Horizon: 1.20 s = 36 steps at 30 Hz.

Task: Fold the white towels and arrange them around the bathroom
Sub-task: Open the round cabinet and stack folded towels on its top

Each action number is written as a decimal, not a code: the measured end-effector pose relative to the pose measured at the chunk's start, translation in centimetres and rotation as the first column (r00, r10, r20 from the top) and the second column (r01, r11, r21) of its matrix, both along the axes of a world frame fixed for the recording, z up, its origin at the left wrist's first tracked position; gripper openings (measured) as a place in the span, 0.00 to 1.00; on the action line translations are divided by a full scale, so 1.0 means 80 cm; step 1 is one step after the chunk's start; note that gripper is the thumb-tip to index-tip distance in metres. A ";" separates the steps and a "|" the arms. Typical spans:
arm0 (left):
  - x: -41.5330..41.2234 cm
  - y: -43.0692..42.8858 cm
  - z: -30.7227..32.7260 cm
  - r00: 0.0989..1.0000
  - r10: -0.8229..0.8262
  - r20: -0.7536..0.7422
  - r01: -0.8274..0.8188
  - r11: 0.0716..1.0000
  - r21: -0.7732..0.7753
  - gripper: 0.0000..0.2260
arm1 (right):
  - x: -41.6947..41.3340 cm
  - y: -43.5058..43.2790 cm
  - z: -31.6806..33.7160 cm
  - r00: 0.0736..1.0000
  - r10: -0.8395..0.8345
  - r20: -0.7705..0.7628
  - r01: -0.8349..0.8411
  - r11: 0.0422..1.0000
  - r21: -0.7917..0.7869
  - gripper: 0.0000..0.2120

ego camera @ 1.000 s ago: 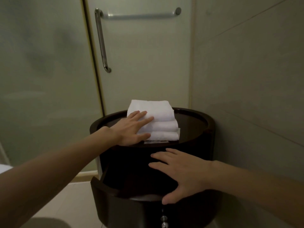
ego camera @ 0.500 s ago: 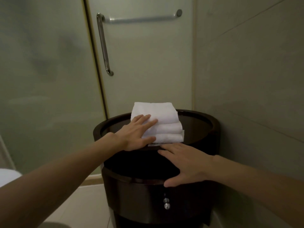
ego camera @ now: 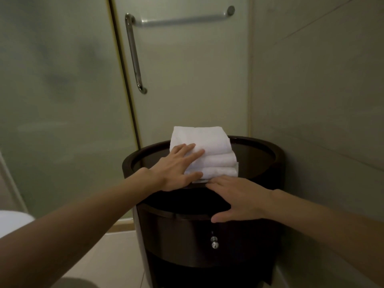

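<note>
In the head view, three folded white towels (ego camera: 209, 154) sit stacked at the centre of the frame, on the near left part of a dark round counter (ego camera: 277, 156) that stands in the corner between a frosted glass door (ego camera: 187, 80) and a tiled wall (ego camera: 311, 90). The left hand (ego camera: 176, 169) lies flat against the left side of the stack, its fingers (ego camera: 194, 155) straight and spread across the top two towels, with the thumb beside the bottom one; it grips nothing. The right hand (ego camera: 239, 198) lies flat on the counter's front just under the rim, its fingers (ego camera: 218, 180) straight and slightly apart and their tips just beside the bottom towel's near edge, the thumb splayed lower down. Below it hangs a small shiny knob (ego camera: 214, 242). The towels look soft, light and easily squashed, so the stack would likely slump or shear if pushed from one side only. It is best taken from both sides low down, palms cradling the bottom towel, or squared with flat, gentle presses.
</note>
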State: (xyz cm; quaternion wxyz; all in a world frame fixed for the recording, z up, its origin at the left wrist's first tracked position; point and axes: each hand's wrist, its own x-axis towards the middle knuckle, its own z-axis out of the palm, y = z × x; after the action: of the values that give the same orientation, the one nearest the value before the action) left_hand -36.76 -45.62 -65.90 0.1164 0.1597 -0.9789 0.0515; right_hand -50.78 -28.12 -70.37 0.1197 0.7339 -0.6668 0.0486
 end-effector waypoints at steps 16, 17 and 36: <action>0.002 0.001 -0.001 1.000 -0.009 -0.003 0.009 1.000 0.000 0.36 | 0.006 -0.032 -0.020 0.968 -0.066 -0.243 0.019 0.981 -0.194 0.23; 0.002 0.000 -0.002 1.000 -0.010 -0.006 0.010 1.000 0.000 0.36 | 0.006 -0.034 -0.020 0.964 -0.074 -0.257 0.022 0.980 -0.199 0.22; 0.004 -0.002 -0.006 0.999 -0.034 -0.021 0.033 0.999 -0.021 0.33 | 0.016 -0.047 -0.040 0.949 -0.199 -0.246 0.093 0.919 -0.384 0.13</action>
State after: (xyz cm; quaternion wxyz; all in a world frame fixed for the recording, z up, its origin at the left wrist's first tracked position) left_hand -36.43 -45.78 -66.36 0.1292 0.1426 -0.9796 0.0581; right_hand -49.49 -31.90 -73.60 0.3513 0.6456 -0.6755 0.0587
